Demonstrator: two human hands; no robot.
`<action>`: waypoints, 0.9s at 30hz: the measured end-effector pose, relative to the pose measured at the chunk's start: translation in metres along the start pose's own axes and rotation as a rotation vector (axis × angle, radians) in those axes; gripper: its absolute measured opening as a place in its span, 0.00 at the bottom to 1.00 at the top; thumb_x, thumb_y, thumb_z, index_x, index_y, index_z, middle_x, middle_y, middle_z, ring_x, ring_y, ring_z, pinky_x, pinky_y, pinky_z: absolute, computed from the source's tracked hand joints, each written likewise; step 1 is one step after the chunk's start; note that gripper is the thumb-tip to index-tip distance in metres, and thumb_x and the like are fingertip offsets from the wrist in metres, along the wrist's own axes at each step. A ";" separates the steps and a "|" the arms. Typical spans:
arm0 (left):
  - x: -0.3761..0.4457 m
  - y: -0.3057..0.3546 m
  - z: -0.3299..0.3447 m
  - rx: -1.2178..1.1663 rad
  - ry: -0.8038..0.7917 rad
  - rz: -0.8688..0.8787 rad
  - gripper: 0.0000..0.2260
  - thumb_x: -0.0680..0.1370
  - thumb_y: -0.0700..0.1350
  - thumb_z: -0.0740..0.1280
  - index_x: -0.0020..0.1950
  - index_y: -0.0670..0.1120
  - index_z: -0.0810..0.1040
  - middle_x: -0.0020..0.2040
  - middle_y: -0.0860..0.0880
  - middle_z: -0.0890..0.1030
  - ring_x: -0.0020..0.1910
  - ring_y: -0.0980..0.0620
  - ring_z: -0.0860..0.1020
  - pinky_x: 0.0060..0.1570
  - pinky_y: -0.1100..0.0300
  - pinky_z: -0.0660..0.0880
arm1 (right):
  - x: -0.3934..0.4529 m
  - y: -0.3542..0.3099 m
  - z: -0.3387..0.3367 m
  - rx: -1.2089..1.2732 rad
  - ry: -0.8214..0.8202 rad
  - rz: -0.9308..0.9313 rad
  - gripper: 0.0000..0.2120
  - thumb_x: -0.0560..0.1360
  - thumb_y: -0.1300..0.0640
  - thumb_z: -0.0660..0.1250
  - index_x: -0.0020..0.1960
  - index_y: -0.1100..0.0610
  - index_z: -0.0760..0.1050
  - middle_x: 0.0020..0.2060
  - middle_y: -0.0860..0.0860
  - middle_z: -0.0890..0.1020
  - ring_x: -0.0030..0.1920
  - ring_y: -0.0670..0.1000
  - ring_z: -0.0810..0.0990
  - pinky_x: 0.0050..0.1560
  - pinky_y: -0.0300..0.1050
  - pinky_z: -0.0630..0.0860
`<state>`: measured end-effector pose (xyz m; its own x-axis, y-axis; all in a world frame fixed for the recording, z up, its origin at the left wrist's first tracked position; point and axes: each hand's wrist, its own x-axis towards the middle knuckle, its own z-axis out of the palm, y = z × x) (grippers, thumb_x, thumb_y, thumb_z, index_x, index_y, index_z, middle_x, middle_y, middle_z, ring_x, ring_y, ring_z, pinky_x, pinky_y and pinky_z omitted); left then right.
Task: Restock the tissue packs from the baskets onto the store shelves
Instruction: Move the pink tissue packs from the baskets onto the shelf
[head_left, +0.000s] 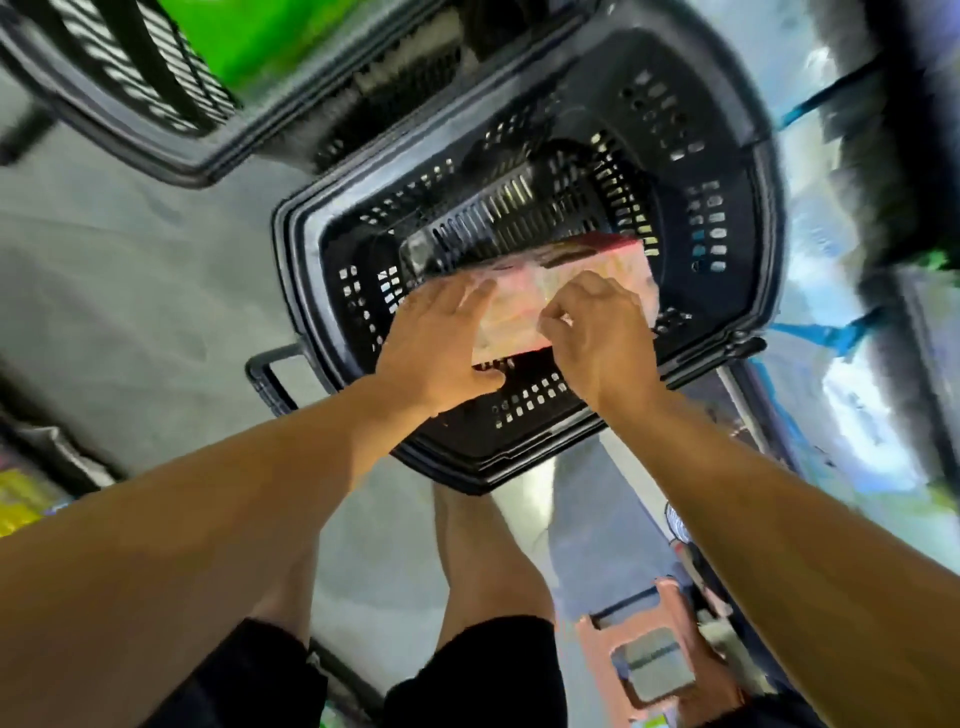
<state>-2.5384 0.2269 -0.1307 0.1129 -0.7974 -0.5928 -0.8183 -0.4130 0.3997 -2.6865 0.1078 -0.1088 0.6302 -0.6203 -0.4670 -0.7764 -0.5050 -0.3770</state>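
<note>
**Pink pack lying crosswise in the basket, both hands closing on its near edge**

Pink and pale, the tissue pack (524, 306) is lying inside the black basket (306, 260), which is standing on the grey floor (145, 291) just ahead of your feet. Its long axis is running left to right across your view, tilted so the right end is sitting further from you and a little higher in the frame than the left end. You are reaching down with both arms. Your left hand (441, 343) is resting over the pack's left near corner, fingers spread fairly wide and laid flat on the wrapper, thumb tucked toward the underside. Your right hand (597, 332) is sitting over the right part of the near edge, fingers curled narrow and pinching at the wrapper; motion blur is hiding whether that pinch is fully closed. Both hands are touching the pack and are about equally near it, one on each side of its middle. Because the pack is lying broadside to you, the lift will probably be calling for a two-handed grip along that long near edge, rising straight up past the basket rim. A second dark basket (119, 104) is sitting well apart at upper left, its contents unreadable.
</note>
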 end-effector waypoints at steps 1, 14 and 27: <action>-0.009 0.005 -0.019 0.039 0.015 0.012 0.46 0.67 0.66 0.72 0.78 0.49 0.57 0.77 0.45 0.63 0.75 0.41 0.63 0.72 0.41 0.62 | -0.008 -0.013 -0.019 0.024 0.019 0.003 0.08 0.79 0.56 0.65 0.48 0.58 0.82 0.50 0.54 0.79 0.55 0.56 0.76 0.63 0.51 0.68; -0.169 0.062 -0.299 0.255 0.248 0.254 0.52 0.62 0.65 0.76 0.80 0.58 0.51 0.77 0.47 0.62 0.76 0.42 0.59 0.72 0.35 0.54 | -0.134 -0.203 -0.287 0.134 0.387 -0.004 0.07 0.73 0.55 0.71 0.41 0.59 0.82 0.42 0.54 0.80 0.45 0.57 0.79 0.47 0.49 0.72; -0.325 0.025 -0.450 -0.568 0.352 0.046 0.26 0.64 0.48 0.82 0.60 0.51 0.81 0.48 0.51 0.82 0.46 0.54 0.79 0.50 0.60 0.76 | -0.210 -0.312 -0.388 -0.010 0.785 -0.044 0.31 0.68 0.41 0.64 0.67 0.56 0.74 0.63 0.57 0.74 0.63 0.62 0.71 0.64 0.52 0.65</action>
<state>-2.3418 0.2776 0.3865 0.3409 -0.8757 -0.3419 -0.4138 -0.4664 0.7819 -2.5757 0.1631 0.4174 0.4804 -0.8402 0.2515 -0.7528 -0.5421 -0.3733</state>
